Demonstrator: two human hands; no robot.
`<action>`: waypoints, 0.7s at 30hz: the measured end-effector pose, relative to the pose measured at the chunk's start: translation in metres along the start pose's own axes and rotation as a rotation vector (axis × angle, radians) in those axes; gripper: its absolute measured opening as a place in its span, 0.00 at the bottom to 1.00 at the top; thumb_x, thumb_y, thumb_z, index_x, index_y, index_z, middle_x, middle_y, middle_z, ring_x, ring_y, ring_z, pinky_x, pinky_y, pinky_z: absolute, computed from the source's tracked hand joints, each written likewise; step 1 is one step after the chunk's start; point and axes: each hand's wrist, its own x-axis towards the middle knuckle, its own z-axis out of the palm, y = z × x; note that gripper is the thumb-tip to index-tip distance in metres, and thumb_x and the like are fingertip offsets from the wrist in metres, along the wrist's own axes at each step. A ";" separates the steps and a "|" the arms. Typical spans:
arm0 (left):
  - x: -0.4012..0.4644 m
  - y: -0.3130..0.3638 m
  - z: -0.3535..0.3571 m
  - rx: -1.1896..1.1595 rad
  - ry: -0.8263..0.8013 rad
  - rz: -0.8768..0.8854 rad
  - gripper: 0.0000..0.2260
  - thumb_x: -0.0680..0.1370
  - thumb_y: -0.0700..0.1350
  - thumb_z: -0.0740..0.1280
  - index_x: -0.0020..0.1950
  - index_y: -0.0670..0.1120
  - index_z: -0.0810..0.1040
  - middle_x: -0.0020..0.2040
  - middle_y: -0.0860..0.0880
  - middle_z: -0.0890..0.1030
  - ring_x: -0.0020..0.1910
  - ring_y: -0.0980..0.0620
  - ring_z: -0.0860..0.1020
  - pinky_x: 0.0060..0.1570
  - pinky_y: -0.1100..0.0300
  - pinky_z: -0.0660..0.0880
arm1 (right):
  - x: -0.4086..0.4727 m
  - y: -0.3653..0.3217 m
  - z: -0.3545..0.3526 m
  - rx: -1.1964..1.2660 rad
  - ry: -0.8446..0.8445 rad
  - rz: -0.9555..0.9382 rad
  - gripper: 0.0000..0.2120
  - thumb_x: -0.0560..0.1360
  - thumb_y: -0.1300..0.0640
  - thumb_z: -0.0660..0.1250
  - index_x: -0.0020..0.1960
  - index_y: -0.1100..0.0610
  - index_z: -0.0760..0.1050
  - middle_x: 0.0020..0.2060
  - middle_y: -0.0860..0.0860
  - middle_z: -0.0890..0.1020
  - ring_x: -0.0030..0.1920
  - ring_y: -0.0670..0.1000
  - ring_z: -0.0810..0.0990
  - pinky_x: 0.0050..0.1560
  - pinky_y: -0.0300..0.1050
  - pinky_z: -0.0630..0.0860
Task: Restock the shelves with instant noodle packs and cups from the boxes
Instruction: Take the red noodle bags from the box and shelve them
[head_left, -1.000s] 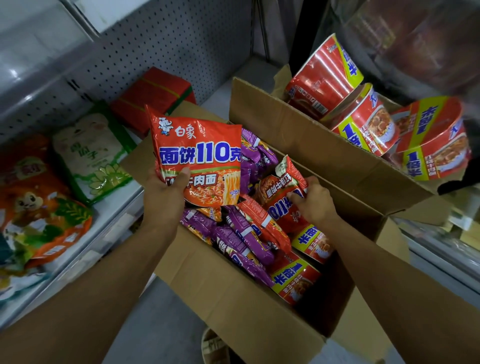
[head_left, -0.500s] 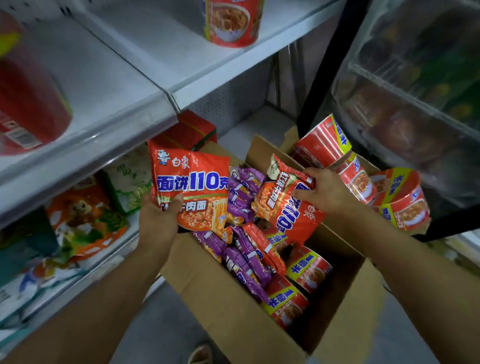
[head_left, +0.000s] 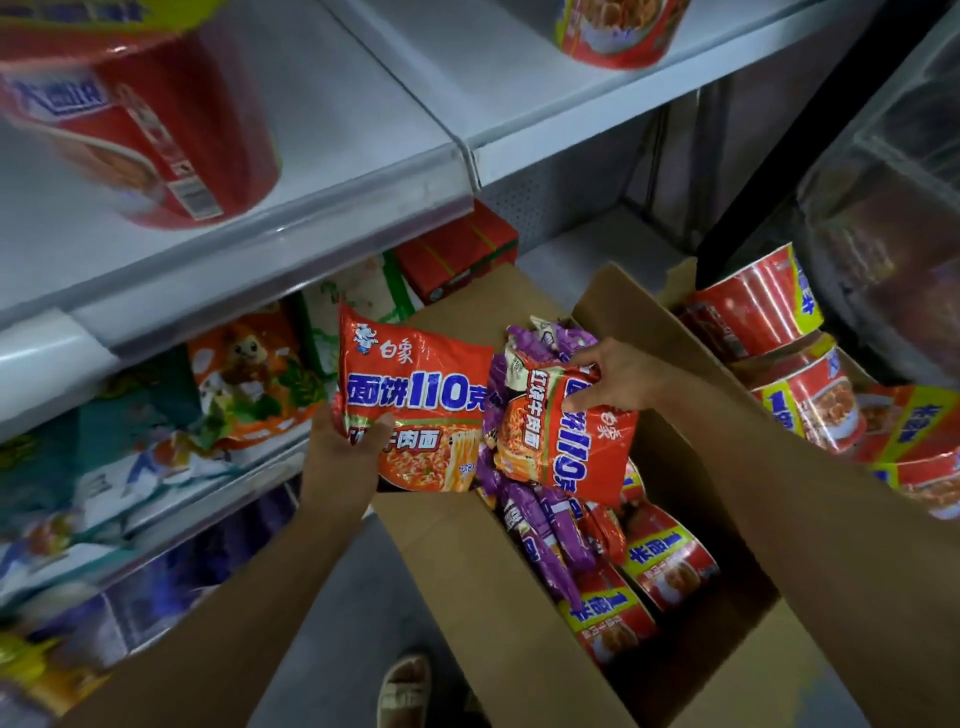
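While left hand (head_left: 347, 451) grips upright orange pack (head_left: 415, 395), right hand (head_left: 615, 382) pinches tilted second pack (head_left: 561, 441) above open box (head_left: 467, 587)

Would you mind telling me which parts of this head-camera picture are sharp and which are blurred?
Head view: the orange pack in the left hand reads sharply; the big red cup on the upper shelf is smeared, as are the lower-left shelf goods; shelf edges bow from the wide lens.
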 end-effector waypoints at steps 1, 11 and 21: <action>0.002 -0.005 -0.002 0.005 0.005 -0.007 0.18 0.77 0.43 0.68 0.65 0.43 0.71 0.54 0.48 0.80 0.49 0.48 0.80 0.47 0.56 0.75 | 0.007 -0.001 0.003 -0.041 0.012 -0.022 0.27 0.70 0.52 0.75 0.67 0.55 0.72 0.52 0.55 0.83 0.43 0.48 0.83 0.41 0.39 0.78; 0.009 -0.026 0.003 -0.022 0.018 -0.026 0.11 0.78 0.42 0.67 0.57 0.50 0.69 0.44 0.59 0.76 0.42 0.60 0.76 0.37 0.66 0.70 | 0.048 -0.006 0.029 -0.435 0.447 -0.154 0.26 0.70 0.46 0.73 0.65 0.51 0.74 0.59 0.52 0.80 0.59 0.54 0.77 0.65 0.56 0.68; 0.009 -0.020 0.003 -0.009 0.006 -0.050 0.16 0.78 0.43 0.67 0.64 0.45 0.69 0.50 0.52 0.77 0.41 0.59 0.76 0.35 0.66 0.69 | 0.006 0.026 0.072 0.179 0.724 0.136 0.39 0.70 0.51 0.75 0.73 0.61 0.60 0.69 0.60 0.68 0.71 0.60 0.63 0.70 0.55 0.61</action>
